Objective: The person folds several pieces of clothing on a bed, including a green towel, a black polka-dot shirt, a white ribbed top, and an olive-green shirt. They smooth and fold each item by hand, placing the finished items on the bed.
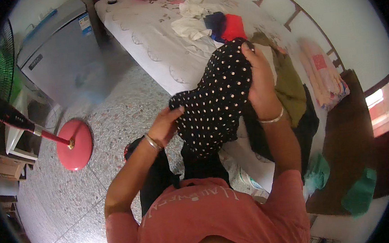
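Observation:
A black cloth garment with white polka dots point(218, 99) hangs between my two hands, in front of my body and over the bed's near edge. My left hand point(164, 127) pinches its left corner, thumb on top. Higher up and to the right, my right hand point(261, 78) grips the upper right edge, thumb on the near face. The cloth droops in loose folds below, and its exact kind of garment cannot be told. Past my right hand lie an olive garment point(290, 92) and a black garment point(309, 124) on the bed.
On the bed point(139, 35) lie white clothes point(192, 24), a red cloth point(234, 27) and a folded pink blanket point(322, 74). A grey refrigerator point(64, 58) stands at the far left. Nearer is a fan with a round red base point(75, 150). Green cloth or plastic point(361, 191) lies at right.

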